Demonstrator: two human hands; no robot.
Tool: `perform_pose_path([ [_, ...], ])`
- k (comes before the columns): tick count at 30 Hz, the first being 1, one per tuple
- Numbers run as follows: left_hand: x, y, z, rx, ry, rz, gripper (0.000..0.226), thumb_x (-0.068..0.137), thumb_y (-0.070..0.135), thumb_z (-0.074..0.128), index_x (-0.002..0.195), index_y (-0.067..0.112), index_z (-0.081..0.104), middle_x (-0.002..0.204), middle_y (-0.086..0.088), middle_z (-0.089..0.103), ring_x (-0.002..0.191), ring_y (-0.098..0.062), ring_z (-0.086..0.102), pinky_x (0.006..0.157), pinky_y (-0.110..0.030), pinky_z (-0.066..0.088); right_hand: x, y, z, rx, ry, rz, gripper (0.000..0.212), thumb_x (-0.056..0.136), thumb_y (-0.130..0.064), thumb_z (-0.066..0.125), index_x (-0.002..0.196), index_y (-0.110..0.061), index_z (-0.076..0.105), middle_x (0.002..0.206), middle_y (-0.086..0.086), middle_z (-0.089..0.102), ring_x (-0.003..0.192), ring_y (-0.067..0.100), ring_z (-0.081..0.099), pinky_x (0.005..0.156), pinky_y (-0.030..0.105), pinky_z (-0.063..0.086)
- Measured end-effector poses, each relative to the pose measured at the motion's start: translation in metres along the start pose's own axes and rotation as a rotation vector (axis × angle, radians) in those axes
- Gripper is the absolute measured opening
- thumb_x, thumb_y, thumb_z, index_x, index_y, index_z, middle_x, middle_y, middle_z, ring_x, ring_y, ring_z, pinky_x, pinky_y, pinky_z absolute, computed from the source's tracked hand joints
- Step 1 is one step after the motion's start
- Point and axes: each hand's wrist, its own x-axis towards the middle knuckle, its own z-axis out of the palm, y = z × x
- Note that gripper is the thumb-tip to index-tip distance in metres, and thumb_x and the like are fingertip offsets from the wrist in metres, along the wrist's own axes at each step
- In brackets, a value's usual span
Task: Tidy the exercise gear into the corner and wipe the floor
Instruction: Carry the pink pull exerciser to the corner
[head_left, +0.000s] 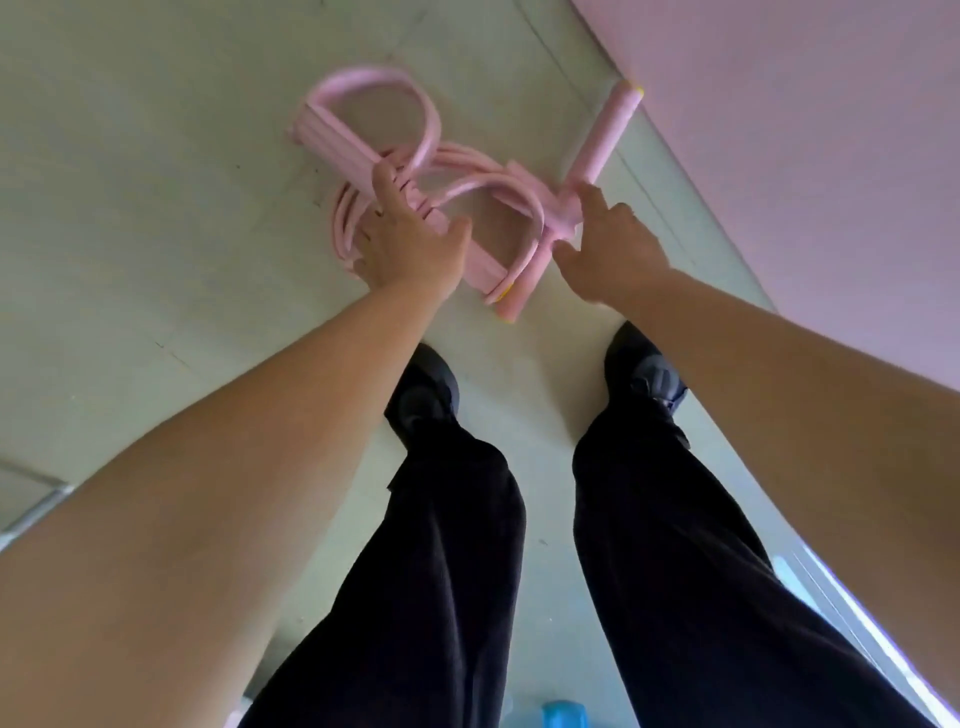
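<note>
Both bare forearms reach forward and down, nearly straight. The left grip (410, 244) is spread, palm down, index finger stretched ahead and thumb splayed toward the right grip (605, 244). That one is also loose, fingers extended and slightly curled, thumb pointing inward. Legs (441, 545) stand below both.

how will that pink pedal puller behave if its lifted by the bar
Probably floppy: the pink pedal puller has thin tubes coiled loosely on the floor, so its foot loops would likely dangle. It looks light. The round handle bar might roll if pushed.
</note>
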Motion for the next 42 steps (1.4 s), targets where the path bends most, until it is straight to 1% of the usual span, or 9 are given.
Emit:
perform_pose_path([
  [3, 0.012, -0.01, 0.022, -0.077, 0.192, 0.029, 0.084, 0.075, 0.04, 0.061, 0.149, 0.028, 0.023, 0.137, -0.008, 0.052, 0.127, -0.03, 0.048, 0.097, -0.053, 0.044, 0.02, 0.001, 0.022, 0.153, 0.105, -0.003, 0.063, 0.095, -0.04, 0.056, 0.147, -0.027, 0.023, 0.108, 0.011, 0.048, 0.086, 0.038, 0.058, 0.069, 0.043, 0.044],
  [6, 0.016, -0.018, 0.031, -0.047, 0.186, 0.06, 0.079, 0.076, 0.039, 0.055, 0.149, 0.037, 0.025, 0.138, -0.015, 0.048, 0.131, -0.032, 0.042, 0.103, -0.053, 0.039, 0.033, -0.003, 0.027, 0.11, 0.104, -0.034, 0.077, 0.095, -0.034, 0.057, 0.155, -0.037, 0.01, 0.113, 0.011, 0.038, 0.078, 0.032, 0.049, 0.069, 0.042, 0.044],
  [9, 0.01, -0.021, 0.027, 0.024, 0.199, 0.061, 0.069, 0.082, 0.038, 0.056, 0.146, 0.038, 0.031, 0.141, -0.014, 0.042, 0.137, -0.028, 0.032, 0.105, -0.048, 0.032, 0.031, -0.006, 0.022, 0.116, 0.072, -0.031, 0.062, 0.092, -0.028, 0.059, 0.148, -0.032, 0.032, 0.124, 0.014, 0.038, 0.078, 0.034, 0.048, 0.072, 0.041, 0.05],
  [13, -0.026, -0.011, -0.008, 0.16, 0.273, 0.152, 0.061, 0.078, 0.036, 0.06, 0.136, 0.038, 0.041, 0.128, -0.011, 0.047, 0.118, -0.032, 0.046, 0.102, -0.048, 0.035, -0.012, -0.009, 0.0, 0.161, 0.112, -0.017, 0.056, 0.083, -0.026, 0.071, 0.132, -0.028, 0.046, 0.111, 0.007, 0.035, 0.081, 0.032, 0.055, 0.071, 0.04, 0.054],
  [17, -0.091, 0.02, -0.077, 0.237, 0.325, 0.314, 0.059, 0.075, 0.033, 0.065, 0.131, 0.034, 0.048, 0.123, -0.012, 0.049, 0.118, -0.032, 0.045, 0.103, -0.049, 0.033, -0.089, -0.013, -0.059, 0.173, 0.158, -0.032, 0.053, 0.08, -0.032, 0.073, 0.127, -0.028, 0.048, 0.108, 0.004, 0.036, 0.082, 0.03, 0.052, 0.067, 0.034, 0.04],
  [24, -0.244, 0.126, -0.242, 0.526, 0.426, 0.724, 0.055, 0.066, 0.021, 0.065, 0.118, 0.034, 0.053, 0.106, -0.008, 0.053, 0.107, -0.03, 0.05, 0.086, -0.043, 0.03, -0.255, -0.031, -0.239, 0.257, 0.347, -0.134, 0.051, 0.075, -0.027, 0.075, 0.12, -0.024, 0.053, 0.105, 0.0, 0.035, 0.08, 0.028, 0.049, 0.071, 0.03, 0.037],
  [30, -0.382, 0.221, -0.38, 0.541, 0.567, 0.842, 0.056, 0.067, 0.025, 0.066, 0.121, 0.032, 0.054, 0.105, -0.01, 0.052, 0.105, -0.032, 0.049, 0.084, -0.04, 0.025, -0.403, -0.039, -0.381, 0.324, 0.558, -0.216, 0.045, 0.073, -0.02, 0.073, 0.115, -0.023, 0.057, 0.103, 0.0, 0.039, 0.081, 0.029, 0.049, 0.069, 0.029, 0.036],
  [37, -0.491, 0.271, -0.486, 0.525, 0.716, 1.091, 0.046, 0.069, 0.022, 0.071, 0.114, 0.03, 0.064, 0.103, -0.011, 0.054, 0.099, -0.033, 0.051, 0.079, -0.04, 0.026, -0.551, -0.06, -0.461, 0.382, 0.789, -0.295, 0.042, 0.072, -0.018, 0.07, 0.112, -0.024, 0.059, 0.099, -0.003, 0.039, 0.078, 0.024, 0.044, 0.067, 0.029, 0.034],
  [42, -0.556, 0.271, -0.528, 0.551, 0.726, 1.282, 0.048, 0.066, 0.027, 0.078, 0.112, 0.028, 0.066, 0.095, -0.013, 0.052, 0.091, -0.034, 0.051, 0.075, -0.041, 0.032, -0.651, -0.065, -0.47, 0.462, 0.976, -0.24, 0.04, 0.07, -0.019, 0.071, 0.109, -0.023, 0.06, 0.098, -0.001, 0.046, 0.078, 0.027, 0.051, 0.066, 0.028, 0.036],
])
